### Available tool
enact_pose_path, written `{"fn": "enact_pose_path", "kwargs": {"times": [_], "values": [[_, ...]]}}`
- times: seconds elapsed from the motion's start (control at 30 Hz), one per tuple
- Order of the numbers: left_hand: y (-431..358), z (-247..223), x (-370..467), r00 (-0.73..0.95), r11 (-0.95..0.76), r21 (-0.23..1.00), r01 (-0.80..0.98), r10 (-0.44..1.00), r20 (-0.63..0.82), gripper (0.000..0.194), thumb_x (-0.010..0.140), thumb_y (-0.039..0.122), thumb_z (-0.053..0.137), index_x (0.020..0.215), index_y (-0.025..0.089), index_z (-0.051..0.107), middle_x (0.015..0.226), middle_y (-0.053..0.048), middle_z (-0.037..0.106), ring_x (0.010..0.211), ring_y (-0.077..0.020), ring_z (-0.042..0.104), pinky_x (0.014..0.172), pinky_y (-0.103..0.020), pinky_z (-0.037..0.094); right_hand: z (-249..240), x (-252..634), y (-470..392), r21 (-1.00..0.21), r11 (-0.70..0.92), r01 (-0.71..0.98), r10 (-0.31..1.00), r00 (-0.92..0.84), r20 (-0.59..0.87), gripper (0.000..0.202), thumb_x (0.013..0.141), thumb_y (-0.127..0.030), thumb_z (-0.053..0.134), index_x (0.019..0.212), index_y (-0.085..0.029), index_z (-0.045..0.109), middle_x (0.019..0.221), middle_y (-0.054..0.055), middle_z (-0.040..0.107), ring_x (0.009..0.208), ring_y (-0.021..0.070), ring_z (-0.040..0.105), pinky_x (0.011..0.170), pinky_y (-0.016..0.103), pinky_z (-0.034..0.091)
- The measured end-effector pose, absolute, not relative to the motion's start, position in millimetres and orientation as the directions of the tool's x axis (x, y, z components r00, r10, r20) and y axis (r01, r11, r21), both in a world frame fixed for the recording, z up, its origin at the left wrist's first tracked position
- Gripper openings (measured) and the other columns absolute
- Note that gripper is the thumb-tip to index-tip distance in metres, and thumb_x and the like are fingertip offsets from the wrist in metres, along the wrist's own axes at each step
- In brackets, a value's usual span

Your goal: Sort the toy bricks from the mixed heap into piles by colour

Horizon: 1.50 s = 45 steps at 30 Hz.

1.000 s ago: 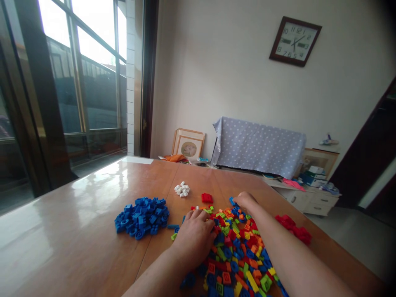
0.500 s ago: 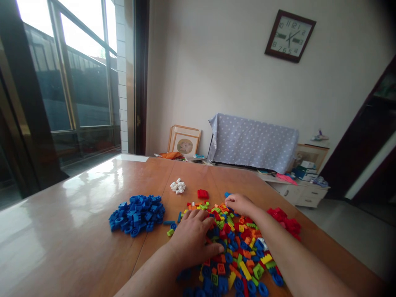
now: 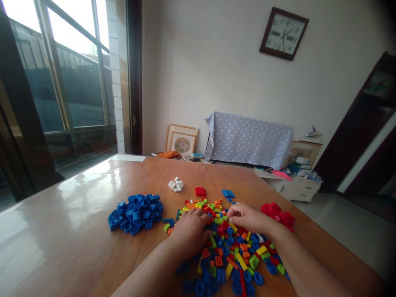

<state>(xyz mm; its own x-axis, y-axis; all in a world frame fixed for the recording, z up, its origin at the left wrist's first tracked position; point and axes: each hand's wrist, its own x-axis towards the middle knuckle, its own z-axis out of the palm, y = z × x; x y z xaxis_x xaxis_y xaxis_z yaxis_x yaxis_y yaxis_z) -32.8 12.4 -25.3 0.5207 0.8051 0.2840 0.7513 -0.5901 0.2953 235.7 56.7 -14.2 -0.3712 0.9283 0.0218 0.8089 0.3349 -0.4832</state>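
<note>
Since the right hand (image 3: 246, 217) withdrew, the centre-right blue row (image 3: 228, 193) lies separate. Its grip and the left hand's (image 3: 191, 232) can't be told.

Worktop (image 3: 77, 231), foreground: loose bricks (image 3: 229, 251), spread at the near middle. Left hand (image 3: 192, 231): over the spread's left side. Right hand (image 3: 246, 218): over its far right part. Large heap (image 3: 136, 213): left of the spread. Smaller heap (image 3: 277, 215): right of it, beyond the right forearm. Behind the spread, left to right: small cluster (image 3: 175, 185), middle group (image 3: 200, 191), right group (image 3: 228, 193). Behind the worktop: picture frames (image 3: 182, 144), left; cloth (image 3: 250, 140), right of them. Clock (image 3: 284, 34): on the wall, above the cloth.
</note>
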Motion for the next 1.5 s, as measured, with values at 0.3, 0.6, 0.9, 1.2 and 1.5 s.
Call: {"fn": "enact_pose_path", "kwargs": {"times": [0.3, 0.6, 0.9, 1.2, 1.5], "values": [[13.8, -22.5, -29.3, 0.529, -0.607, 0.372, 0.702, 0.794, 0.298, 0.024, 0.096, 0.023, 0.042, 0.101, 0.025, 0.065, 0.101, -0.007, 0.065, 0.095, -0.0213, 0.061, 0.082, -0.03, 0.047, 7.6, 231.6, 16.3, -0.359, 0.358, 0.862, 0.932, -0.354, 0.081, 0.013, 0.083, -0.031, 0.063, 0.088, -0.024, 0.073, 0.094, 0.003, 0.07, 0.096, 0.0224, 0.061, 0.086, 0.03, 0.045], [12.8, -23.7, -28.2, 0.502, -0.633, 0.464, 0.62, 0.774, 0.386, 0.028, 0.094, 0.016, 0.042, 0.107, 0.024, 0.065, 0.104, -0.007, 0.065, 0.099, -0.0209, 0.061, 0.088, -0.029, 0.048, -13.0, 192.0, -2.2, -0.28, 0.523, 0.805, 0.851, -0.512, 0.117, 0.061, 0.085, -0.053, 0.066, 0.142, -0.034, 0.054, 0.15, 0.006, 0.049, 0.138, 0.0327, 0.04, 0.113, 0.048, 0.03], [10.7, -19.6, -29.8, 0.51, -0.647, 0.441, 0.623, 0.762, 0.398, 0.024, 0.096, 0.024, 0.044, 0.104, 0.025, 0.066, 0.101, -0.007, 0.064, 0.097, -0.0216, 0.061, 0.084, -0.029, 0.047, -24.1, 224.6, 29.0, -0.266, 0.381, 0.885, 0.897, -0.284, 0.339, 0.022, 0.088, -0.03, 0.058, 0.104, -0.026, 0.073, 0.106, 0.005, 0.072, 0.104, 0.0245, 0.062, 0.091, 0.036, 0.045], [10.6, -24.6, -30.0, 0.53, -0.657, 0.364, 0.661, 0.751, 0.393, 0.032, 0.089, 0.041, 0.06, 0.118, 0.028, 0.064, 0.112, -0.007, 0.064, 0.108, -0.028, 0.057, 0.092, -0.038, 0.045, -24.9, 287.7, 28.6, -0.592, 0.212, 0.778, 0.954, -0.033, 0.298, 0.029, 0.087, -0.035, 0.055, 0.108, -0.021, 0.07, 0.098, 0.005, 0.073, 0.087, 0.0203, 0.066, 0.075, 0.029, 0.049], [11.0, -30.0, -28.9, 0.556, -0.65, 0.349, 0.675, 0.759, 0.339, 0.038, 0.085, 0.046, 0.063, 0.12, 0.029, 0.062, 0.121, -0.007, 0.06, 0.112, -0.0284, 0.055, 0.096, -0.039, 0.044, -23.4, 274.6, -3.2, -0.407, 0.237, 0.882, 0.967, -0.175, 0.183, 0.017, 0.08, -0.025, 0.06, 0.091, -0.024, 0.074, 0.086, 0.001, 0.064, 0.076, 0.016, 0.06, 0.068, 0.026, 0.04]]}}
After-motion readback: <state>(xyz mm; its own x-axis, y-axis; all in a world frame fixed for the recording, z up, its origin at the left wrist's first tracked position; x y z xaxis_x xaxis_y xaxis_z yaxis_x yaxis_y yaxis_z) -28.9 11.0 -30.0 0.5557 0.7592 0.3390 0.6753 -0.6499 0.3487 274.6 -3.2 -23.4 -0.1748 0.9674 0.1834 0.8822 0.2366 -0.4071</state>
